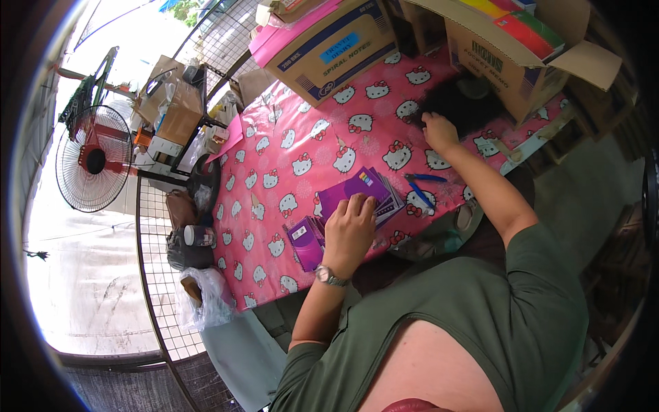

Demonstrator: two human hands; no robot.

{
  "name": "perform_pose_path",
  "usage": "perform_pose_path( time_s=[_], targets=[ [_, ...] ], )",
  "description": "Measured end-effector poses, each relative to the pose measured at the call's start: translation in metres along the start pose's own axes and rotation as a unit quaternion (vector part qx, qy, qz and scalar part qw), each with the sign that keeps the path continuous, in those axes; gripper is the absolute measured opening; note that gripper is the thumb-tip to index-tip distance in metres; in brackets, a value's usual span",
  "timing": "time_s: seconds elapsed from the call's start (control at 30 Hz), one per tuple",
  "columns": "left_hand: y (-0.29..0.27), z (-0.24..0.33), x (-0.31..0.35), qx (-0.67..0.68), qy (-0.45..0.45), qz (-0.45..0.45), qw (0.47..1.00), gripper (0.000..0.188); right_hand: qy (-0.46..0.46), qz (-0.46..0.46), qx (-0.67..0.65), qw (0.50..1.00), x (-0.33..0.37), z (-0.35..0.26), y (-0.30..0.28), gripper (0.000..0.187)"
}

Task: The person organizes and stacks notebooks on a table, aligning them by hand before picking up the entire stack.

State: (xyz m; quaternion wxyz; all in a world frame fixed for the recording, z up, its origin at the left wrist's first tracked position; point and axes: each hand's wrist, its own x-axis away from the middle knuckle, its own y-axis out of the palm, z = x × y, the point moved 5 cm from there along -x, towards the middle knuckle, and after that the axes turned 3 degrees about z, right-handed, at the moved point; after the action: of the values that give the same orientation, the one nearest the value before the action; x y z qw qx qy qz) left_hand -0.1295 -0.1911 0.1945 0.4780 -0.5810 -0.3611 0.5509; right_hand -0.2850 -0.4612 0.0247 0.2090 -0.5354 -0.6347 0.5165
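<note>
My left hand [351, 223], with a watch on its wrist, bends its fingers down over a purple notebook [343, 189] and grips it. This notebook lies on top of a fanned pile with grey page edges [392, 201]. A second purple notebook pile [305, 242] is just left of that hand. Farther right, my right hand [439, 132] reaches to the edge of a dark, fuzzy-looking black heap [470, 103]. Its fingers are curled closed, and what they pinch is too small to make out. Between the hands lie blue-handled pliers [421, 188].
A pink patterned cloth covers the table [302, 137]. At the back stand a closed-looking carton [333, 51] and an open carton [504, 62] holding colourful booklets [532, 34]. A fan [94, 161], a jar [198, 236] and a plastic bag [206, 295] line the left side.
</note>
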Motion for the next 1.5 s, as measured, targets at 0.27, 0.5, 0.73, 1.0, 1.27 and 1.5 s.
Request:
perform_pose_path(
  time_s=[0.27,0.5,0.73,1.0,1.27,1.5],
  targets=[
    [-0.047,-0.020,-0.013,0.084,0.008,0.027,0.996,0.032,-0.218,0.023,-0.330,0.918,0.009,-0.058,-0.096,0.035],
    [-0.031,-0.026,-0.018,0.059,-0.058,0.092,0.992,0.021,-0.323,-0.030,-0.424,0.845,0.062,-0.147,-0.160,0.026],
    [-0.031,-0.020,-0.008,0.064,-0.043,0.149,0.986,0.018,-0.319,0.050,-0.397,0.859,0.074,-0.162,-0.168,0.017],
    [-0.029,-0.017,-0.008,0.046,-0.062,0.158,0.984,0.018,-0.347,0.030,-0.409,0.844,0.077,-0.165,-0.166,0.017],
    [-0.026,-0.004,-0.012,0.007,-0.052,0.132,0.990,0.027,-0.299,-0.052,-0.330,0.894,0.085,-0.171,-0.181,0.028],
    [-0.028,-0.007,-0.007,0.033,-0.041,0.108,0.993,0.026,-0.369,-0.086,-0.275,0.884,0.087,-0.184,-0.181,0.029]
  ],
)
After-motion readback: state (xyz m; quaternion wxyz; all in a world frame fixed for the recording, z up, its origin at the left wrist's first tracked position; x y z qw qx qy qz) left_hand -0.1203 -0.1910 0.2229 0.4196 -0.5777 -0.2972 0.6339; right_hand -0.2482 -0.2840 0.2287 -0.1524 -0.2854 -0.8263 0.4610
